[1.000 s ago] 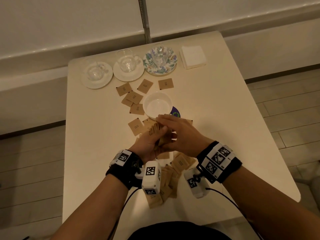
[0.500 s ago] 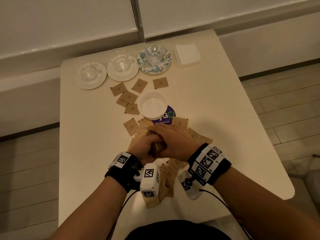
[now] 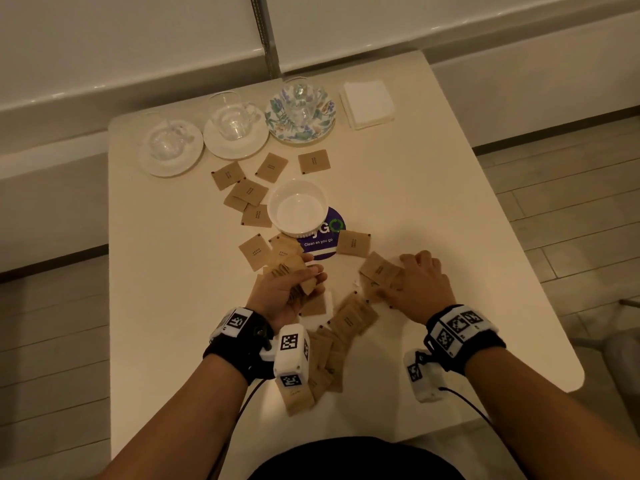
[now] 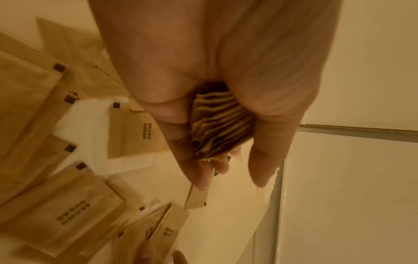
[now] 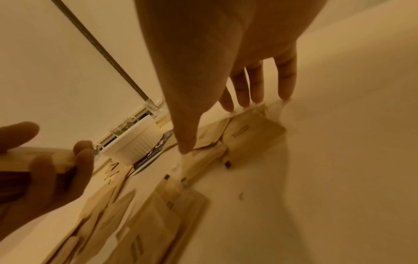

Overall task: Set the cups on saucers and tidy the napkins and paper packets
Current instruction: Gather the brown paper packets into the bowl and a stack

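Observation:
My left hand (image 3: 302,277) (image 4: 228,171) grips a thick stack of brown sugar packets (image 3: 294,271) (image 4: 220,125) just above the table, in front of the white ramekin (image 3: 298,208). My right hand (image 3: 407,273) (image 5: 217,125) lies to the right, with straight fingers and thumb touching a few loose packets (image 3: 379,270) (image 5: 248,133) flat on the table. More loose packets (image 3: 349,318) lie between and below my wrists, and others (image 3: 249,192) lie left of the ramekin. Three glass cups (image 3: 232,116) stand on saucers (image 3: 300,129) at the back. White napkins (image 3: 367,103) are stacked at the back right.
A round purple sticker (image 3: 323,242) lies on the cream table (image 3: 433,202) under the ramekin's near edge. A pale wall ledge runs behind the table. Tiled floor lies to both sides; the table's right edge is close to my right wrist.
My right hand has left the stack held in my left hand and moved right, down onto loose packets. The left hand still holds its stack.

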Demonstrator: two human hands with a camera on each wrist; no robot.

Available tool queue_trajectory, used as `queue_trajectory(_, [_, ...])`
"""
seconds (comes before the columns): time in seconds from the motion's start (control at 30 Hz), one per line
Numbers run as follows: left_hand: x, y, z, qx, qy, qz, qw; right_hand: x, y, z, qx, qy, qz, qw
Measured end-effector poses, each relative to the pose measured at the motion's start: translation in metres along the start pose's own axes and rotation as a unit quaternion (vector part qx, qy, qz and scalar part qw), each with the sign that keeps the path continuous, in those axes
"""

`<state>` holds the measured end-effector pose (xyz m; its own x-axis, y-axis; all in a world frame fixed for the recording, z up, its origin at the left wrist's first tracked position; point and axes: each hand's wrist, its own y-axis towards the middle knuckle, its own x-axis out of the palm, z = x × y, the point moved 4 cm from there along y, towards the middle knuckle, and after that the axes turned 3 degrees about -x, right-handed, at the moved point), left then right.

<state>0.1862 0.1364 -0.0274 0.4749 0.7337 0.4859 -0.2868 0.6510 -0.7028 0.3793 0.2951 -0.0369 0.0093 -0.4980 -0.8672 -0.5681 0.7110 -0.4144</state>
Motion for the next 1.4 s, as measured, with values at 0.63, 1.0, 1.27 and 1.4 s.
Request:
queue_trajectory(0.63, [0.004,0.006,0.003,0.027,0.013,0.025,0.999,-0.02,0.006,-0.003,0.014,-0.002,-0.103,0.995])
queue_trajectory(1.0, [0.005,0.016,-0.001,0.022,0.037,0.036,0.998,-0.002,0.019,-0.033,-0.145,-0.049,-0.071,0.986])
queue_trajectory(1.27, [0.006,0.019,-0.002,0.018,0.063,0.051,0.997,0.0,0.031,-0.043,-0.094,0.037,-0.135,0.986])
queue_trajectory(1.4, [0.007,0.018,0.003,0.024,0.062,0.05,0.997,-0.011,0.037,-0.041,-0.086,0.129,-0.13,0.979])
